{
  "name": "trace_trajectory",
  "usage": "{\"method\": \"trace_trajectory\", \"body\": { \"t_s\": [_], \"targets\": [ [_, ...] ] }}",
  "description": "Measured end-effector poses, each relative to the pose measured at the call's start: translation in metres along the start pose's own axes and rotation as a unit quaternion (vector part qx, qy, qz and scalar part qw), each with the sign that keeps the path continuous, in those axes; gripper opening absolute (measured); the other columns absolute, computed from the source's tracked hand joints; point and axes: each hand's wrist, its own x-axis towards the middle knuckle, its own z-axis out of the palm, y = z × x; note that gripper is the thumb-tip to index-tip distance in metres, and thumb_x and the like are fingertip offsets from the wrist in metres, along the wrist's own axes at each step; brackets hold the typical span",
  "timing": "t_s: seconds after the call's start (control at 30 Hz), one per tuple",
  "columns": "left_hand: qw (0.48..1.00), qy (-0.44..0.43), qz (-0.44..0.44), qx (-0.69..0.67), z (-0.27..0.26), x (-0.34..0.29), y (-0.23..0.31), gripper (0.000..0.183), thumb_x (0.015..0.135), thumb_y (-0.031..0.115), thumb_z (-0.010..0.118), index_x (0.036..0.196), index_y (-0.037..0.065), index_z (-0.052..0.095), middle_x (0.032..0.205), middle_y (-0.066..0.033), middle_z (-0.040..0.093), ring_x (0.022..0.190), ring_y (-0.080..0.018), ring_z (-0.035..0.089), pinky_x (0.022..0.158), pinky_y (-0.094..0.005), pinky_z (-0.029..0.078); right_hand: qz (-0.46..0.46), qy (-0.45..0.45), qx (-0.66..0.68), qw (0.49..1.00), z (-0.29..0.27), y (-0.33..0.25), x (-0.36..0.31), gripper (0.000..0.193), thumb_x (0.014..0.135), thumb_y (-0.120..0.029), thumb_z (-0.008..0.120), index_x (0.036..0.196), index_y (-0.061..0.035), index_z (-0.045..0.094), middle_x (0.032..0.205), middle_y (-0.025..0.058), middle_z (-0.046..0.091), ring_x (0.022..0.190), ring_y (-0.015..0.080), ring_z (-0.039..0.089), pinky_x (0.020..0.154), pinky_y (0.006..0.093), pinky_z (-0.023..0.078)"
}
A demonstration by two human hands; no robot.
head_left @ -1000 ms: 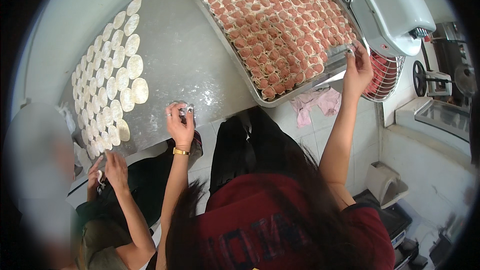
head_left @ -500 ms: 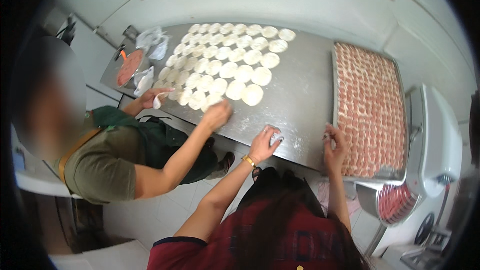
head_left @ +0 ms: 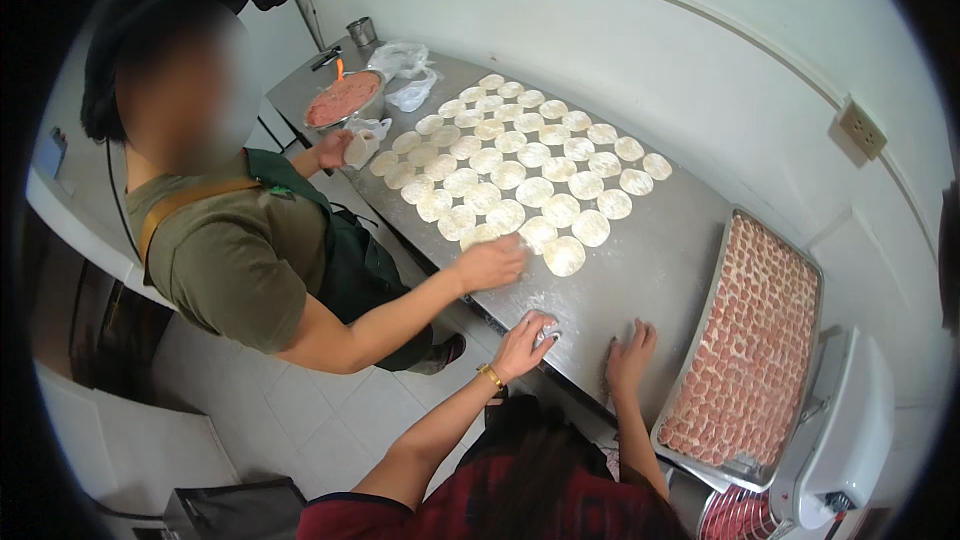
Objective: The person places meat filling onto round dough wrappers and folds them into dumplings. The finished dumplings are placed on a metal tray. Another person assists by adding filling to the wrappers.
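Note:
My left hand (head_left: 525, 342) is closed around a small grey-white thing (head_left: 547, 337) at the near edge of the steel table (head_left: 640, 270); its kind cannot be made out. My right hand (head_left: 630, 355) holds nothing and rests on the table near that edge, fingers apart, left of the meat tray. Beyond my hands, flat round dough wrappers (head_left: 564, 256) lie in rows on the floured steel. A co-worker at my left reaches a blurred hand (head_left: 495, 262) over the nearest wrappers, while their other hand (head_left: 333, 148) holds a wrapper (head_left: 357, 148).
At right stands a large metal tray (head_left: 715, 310) filled with rows of small meat-topped pieces. A white machine (head_left: 850, 420) is beside it, above a wire guard (head_left: 738, 515). At the far left are a bowl of pink minced meat (head_left: 343, 98), plastic bags (head_left: 400, 60) and a metal cup (head_left: 361, 31).
My right hand has moved off the tray's edge onto the table, fingers now spread. My left hand keeps its grip near the table edge. The view has turned, showing more of the co-worker.

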Motion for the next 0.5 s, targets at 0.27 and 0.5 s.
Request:
{"method": "trace_trajectory", "body": {
  "t_s": [0.27, 0.5],
  "targets": [
    [0.987, -0.006, -0.010, 0.160, 0.003, 0.032, -0.015, 0.029, 0.086, 0.029, 0.058, 0.107, 0.011, 0.052, 0.101, -0.0113, 0.055, 0.084, -0.0330, 0.060, 0.071, -0.0420, 0.049, -0.035, -0.026, -0.064, 0.997, 0.003, 0.001, -0.002, 0.049, 0.077, -0.003, 0.059, 0.123, 0.0035, 0.043, 0.132, 0.0279, 0.036, 0.123, 0.0448, 0.034, 0.105, 0.0508, 0.028],
    [0.986, 0.027, 0.014, 0.165, 0.003, 0.032, -0.014, 0.027, 0.083, 0.027, 0.061, 0.103, 0.012, 0.053, 0.089, -0.0075, 0.055, 0.079, -0.0282, 0.059, 0.066, -0.0399, 0.047, -0.032, -0.028, -0.066, 0.997, 0.002, -0.006, -0.002, 0.048, 0.077, -0.004, 0.059, 0.122, 0.0021, 0.044, 0.131, 0.0278, 0.037, 0.122, 0.0447, 0.036, 0.103, 0.0503, 0.030]
  ]
}}
